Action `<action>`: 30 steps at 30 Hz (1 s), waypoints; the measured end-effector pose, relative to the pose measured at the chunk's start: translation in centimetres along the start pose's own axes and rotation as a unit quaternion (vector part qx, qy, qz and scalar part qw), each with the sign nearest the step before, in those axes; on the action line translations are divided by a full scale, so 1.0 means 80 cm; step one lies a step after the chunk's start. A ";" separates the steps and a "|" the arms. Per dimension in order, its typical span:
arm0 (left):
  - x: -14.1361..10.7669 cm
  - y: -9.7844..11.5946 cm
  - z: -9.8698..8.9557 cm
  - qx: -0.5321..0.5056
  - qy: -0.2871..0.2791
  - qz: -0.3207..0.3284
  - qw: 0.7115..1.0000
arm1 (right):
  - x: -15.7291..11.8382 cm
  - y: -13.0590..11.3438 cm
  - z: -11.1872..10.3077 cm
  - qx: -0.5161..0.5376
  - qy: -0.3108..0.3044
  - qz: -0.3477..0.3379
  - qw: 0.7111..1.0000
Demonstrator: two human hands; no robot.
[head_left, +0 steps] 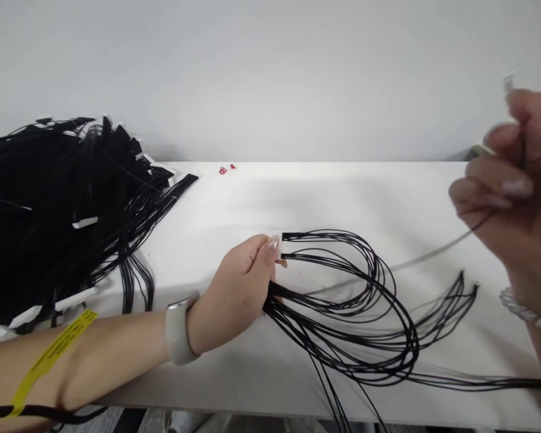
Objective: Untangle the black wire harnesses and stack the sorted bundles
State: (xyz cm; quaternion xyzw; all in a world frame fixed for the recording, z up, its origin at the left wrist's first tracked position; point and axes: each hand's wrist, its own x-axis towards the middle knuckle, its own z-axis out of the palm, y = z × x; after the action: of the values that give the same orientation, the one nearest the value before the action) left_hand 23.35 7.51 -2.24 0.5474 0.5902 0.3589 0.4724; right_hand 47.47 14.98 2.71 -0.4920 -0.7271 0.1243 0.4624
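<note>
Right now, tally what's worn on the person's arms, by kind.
Watch with pale strap: 1
Beaded bracelet: 1
Yellow printed band: 1
Total: 3

The wires (pixel 277 291) are black, the tabletop (pixel 261 204) white, the arm strap (pixel 54 355) yellow, the small clips (pixel 223 171) red.

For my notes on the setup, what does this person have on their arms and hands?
The left hand has a pale smartwatch and a yellow printed strap up the forearm; the right hand has a clear beaded bracelet. No sleeves show.
</note>
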 end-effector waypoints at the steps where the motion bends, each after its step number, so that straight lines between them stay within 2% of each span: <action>1: 0.000 0.000 0.000 0.005 0.001 0.007 1.000 | -0.006 -0.010 0.006 0.045 0.005 0.027 0.999; 3: 0.000 -0.001 0.000 0.013 0.002 0.015 1.000 | -0.020 -0.032 0.020 0.059 -0.033 0.051 0.996; 4: 0.000 -0.002 0.000 0.012 0.002 0.016 1.000 | -0.028 -0.043 0.028 0.035 -0.078 0.038 0.996; 7: 0.001 -0.001 0.000 0.001 -0.009 0.015 1.000 | -0.047 -0.061 0.047 -0.070 -0.172 -0.083 0.979; 9: 0.001 0.000 0.000 -0.008 -0.022 0.016 1.000 | -0.054 -0.062 0.056 -0.104 -0.199 -0.143 0.964; 15: 0.000 0.001 0.001 -0.017 -0.032 0.016 0.999 | -0.057 -0.054 0.059 -0.116 -0.226 -0.166 0.953; 24: 0.000 0.002 0.001 0.013 -0.035 0.018 0.999 | -0.058 -0.051 0.058 -0.152 -0.221 -0.202 0.942; 30: 0.000 0.001 0.001 0.023 -0.039 0.022 0.999 | -0.058 -0.048 0.054 -0.162 -0.268 -0.215 0.925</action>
State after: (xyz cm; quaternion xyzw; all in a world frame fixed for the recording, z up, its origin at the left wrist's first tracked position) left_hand 23.44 7.49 -2.17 0.5847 0.5674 0.3341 0.4738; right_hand 42.19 10.43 0.24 -0.3404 -0.9225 0.0296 0.1796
